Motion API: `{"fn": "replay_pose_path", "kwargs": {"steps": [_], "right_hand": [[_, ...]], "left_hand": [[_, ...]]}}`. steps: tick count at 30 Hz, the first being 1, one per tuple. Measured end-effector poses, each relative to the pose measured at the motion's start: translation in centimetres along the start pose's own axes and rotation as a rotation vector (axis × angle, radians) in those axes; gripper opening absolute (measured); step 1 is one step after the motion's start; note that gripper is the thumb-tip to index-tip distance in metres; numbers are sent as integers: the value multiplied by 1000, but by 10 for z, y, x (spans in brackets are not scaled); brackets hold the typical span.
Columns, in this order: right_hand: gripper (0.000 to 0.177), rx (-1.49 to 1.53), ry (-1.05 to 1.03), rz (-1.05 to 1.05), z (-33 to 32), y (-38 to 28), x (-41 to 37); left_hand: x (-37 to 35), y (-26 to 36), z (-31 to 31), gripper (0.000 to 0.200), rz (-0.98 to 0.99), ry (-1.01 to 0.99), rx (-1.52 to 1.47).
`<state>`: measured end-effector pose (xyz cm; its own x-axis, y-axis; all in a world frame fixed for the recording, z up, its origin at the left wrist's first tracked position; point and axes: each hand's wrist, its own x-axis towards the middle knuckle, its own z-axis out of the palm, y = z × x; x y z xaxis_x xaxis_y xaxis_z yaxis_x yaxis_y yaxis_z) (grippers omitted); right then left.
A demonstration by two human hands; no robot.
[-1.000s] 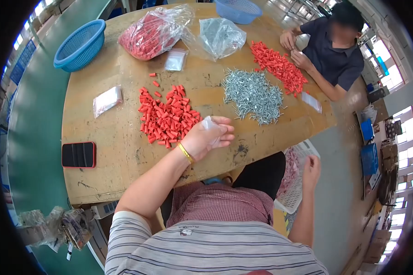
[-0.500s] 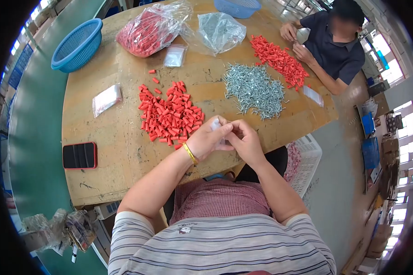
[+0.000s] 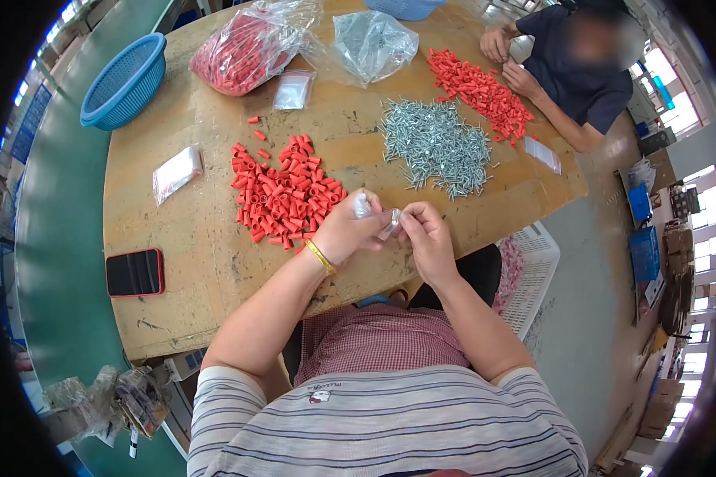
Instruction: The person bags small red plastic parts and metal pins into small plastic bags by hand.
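Observation:
My left hand [image 3: 348, 228], with a yellow band at its wrist, is closed around small clear plastic bags [image 3: 363, 207]. One small bag [image 3: 389, 225] stretches between my two hands. The fingertips of my right hand [image 3: 426, 238] pinch the right edge of that bag. Just left of my left hand lies a pile of red plastic caps [image 3: 282, 195]. Beyond my right hand is a heap of silver screws [image 3: 437, 147]. What the bag holds, if anything, is too small to make out.
A co-worker [image 3: 577, 71] sits at the far right, near more red caps [image 3: 477, 91]. Around the wooden table [image 3: 191, 278] are a blue basket [image 3: 125, 82], a big bag of red caps [image 3: 247, 56], an empty-looking clear bag [image 3: 374, 46], a phone [image 3: 135, 273] and small bag stacks [image 3: 177, 173].
My hands have moved apart slightly, and the small bag now shows between them. The table view has shifted a little left and up.

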<state>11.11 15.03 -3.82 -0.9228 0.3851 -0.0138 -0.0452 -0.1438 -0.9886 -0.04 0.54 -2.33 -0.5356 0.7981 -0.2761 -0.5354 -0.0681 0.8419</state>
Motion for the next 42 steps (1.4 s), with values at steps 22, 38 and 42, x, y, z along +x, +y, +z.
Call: {"fn": "replay_pose_path", "kwargs": {"steps": [22,38,42], "right_hand": [[15,8,229,94,8,-4,1],[15,-23,-17,-174,-4,9,2],[18,37,-120,-58,-12,-3,4]], "left_hand": [[-21,7,15,18,792,134,1256],[1,-19,1,11,592,248,847],[3,-21,6,10,393,238,545]]}}
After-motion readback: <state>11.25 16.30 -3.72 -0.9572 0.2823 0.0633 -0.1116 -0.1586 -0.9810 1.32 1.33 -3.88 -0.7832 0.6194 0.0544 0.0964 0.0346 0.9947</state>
